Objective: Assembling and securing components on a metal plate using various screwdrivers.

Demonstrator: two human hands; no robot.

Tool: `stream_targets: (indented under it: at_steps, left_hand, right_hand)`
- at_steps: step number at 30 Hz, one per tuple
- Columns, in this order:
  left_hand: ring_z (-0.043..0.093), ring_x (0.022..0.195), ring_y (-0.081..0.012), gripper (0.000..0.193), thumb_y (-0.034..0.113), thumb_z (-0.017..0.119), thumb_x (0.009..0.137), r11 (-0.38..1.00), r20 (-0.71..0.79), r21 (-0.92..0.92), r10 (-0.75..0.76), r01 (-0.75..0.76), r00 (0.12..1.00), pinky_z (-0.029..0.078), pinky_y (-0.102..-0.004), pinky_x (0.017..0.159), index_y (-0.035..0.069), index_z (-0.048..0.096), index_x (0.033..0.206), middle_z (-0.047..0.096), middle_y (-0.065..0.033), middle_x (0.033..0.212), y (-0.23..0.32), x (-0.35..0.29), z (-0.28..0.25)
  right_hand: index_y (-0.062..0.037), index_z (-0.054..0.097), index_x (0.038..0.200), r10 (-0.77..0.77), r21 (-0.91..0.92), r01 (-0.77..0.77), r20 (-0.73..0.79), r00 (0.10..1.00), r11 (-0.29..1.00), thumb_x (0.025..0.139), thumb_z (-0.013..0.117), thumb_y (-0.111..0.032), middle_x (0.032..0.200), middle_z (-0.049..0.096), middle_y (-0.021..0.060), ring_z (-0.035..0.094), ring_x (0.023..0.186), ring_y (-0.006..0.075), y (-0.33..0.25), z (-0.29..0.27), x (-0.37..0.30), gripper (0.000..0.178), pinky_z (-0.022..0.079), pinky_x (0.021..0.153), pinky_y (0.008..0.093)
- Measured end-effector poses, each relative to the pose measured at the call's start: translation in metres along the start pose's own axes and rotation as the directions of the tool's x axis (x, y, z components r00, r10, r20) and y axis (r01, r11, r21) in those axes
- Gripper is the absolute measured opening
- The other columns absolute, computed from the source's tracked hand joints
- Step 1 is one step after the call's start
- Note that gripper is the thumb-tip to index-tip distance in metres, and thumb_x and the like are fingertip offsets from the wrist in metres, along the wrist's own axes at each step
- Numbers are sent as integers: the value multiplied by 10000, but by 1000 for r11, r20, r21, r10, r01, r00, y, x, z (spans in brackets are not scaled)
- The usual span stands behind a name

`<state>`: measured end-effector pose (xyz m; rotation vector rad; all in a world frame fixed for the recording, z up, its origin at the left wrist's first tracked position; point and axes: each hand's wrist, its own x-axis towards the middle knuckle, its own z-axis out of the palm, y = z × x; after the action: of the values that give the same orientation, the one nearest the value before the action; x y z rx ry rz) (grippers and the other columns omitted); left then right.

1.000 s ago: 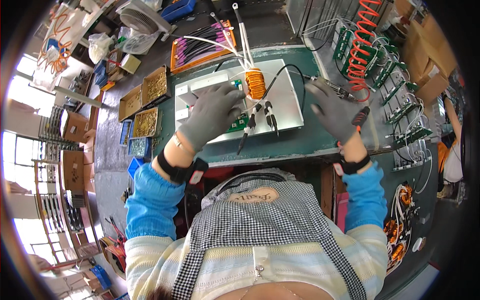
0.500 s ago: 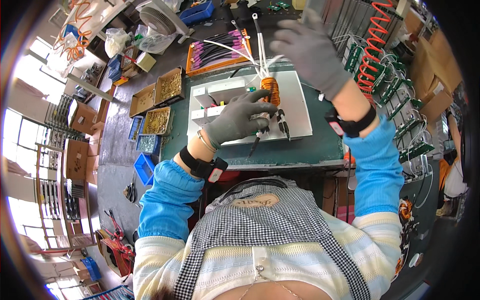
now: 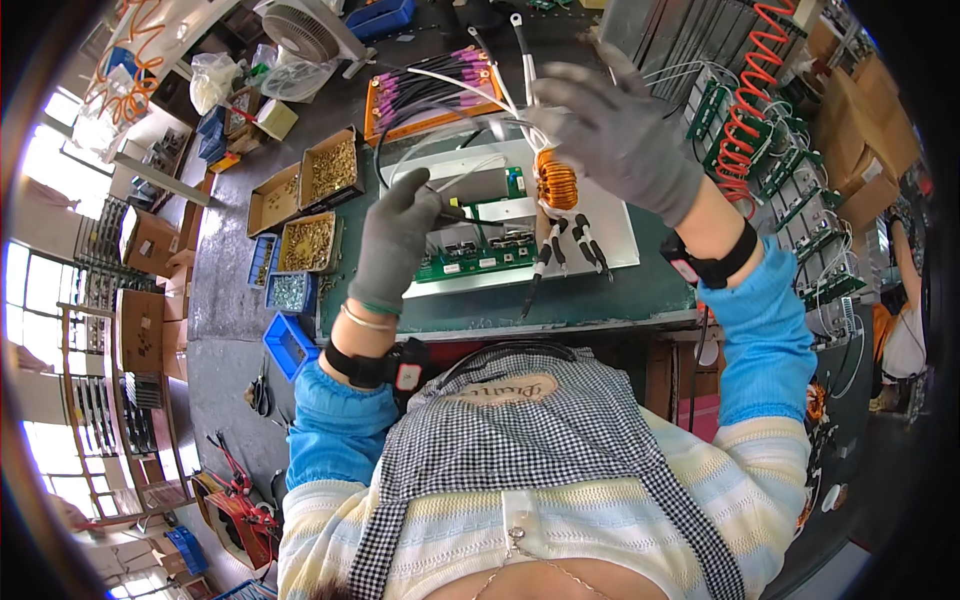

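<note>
On the green-topped bench (image 3: 350,285) lies a white panel (image 3: 622,225) carrying a green circuit board (image 3: 485,265) with grey and silver parts. My gloved left hand (image 3: 395,235) is over its left side, thumb and fingers closed on a black wire (image 3: 378,160) that loops back toward the coil. The copper-wound ring coil (image 3: 557,182) stands at the panel's right, with black-sleeved leads (image 3: 590,245) pointing toward me. White cables with metal lugs (image 3: 527,65) rise behind it. My gloved right hand (image 3: 620,140) is beside these cables, its fingers smeared by motion.
At the left stand boxes of brass-coloured fasteners (image 3: 332,168) and a blue tray (image 3: 290,345). Behind the panel is an orange-framed rack of black cables (image 3: 430,90). A red coiled hose (image 3: 735,130) hangs at the right near upright green boards (image 3: 790,190).
My left hand has moved left, away from the coil, and a black wire now loops out to it. My right hand has come down and closer to the white cables. More green board shows.
</note>
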<state>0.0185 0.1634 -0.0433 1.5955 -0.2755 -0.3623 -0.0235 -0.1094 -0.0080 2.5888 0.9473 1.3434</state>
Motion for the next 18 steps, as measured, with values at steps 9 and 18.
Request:
stream_targets:
  at_steps: [9, 18]
  left_hand:
    - [608, 682, -119, 153, 116, 524, 879, 888, -254, 460, 149, -16, 956, 491, -242, 607, -24, 561, 927, 648, -92, 757, -12, 13, -49]
    - [597, 710, -132, 195, 133, 564, 902, 965, -521, -103, -260, 242, 813, 467, -221, 634, -3, 610, 1034, 632, -62, 802, -32, -17, -123]
  right_hand:
    - [-154, 508, 1278, -67, 556, -292, 536, 842, 778, 662, 704, -72, 1208, 557, 49, 496, 1174, 266, -32, 6, -73, 651, 387, 1013, 404]
    - [-67, 601, 1132, -386, 737, -486, 667, 638, 470, 645, 663, -24, 1084, 596, 91, 544, 1058, 239, 0, 23, -45, 493, 442, 918, 363]
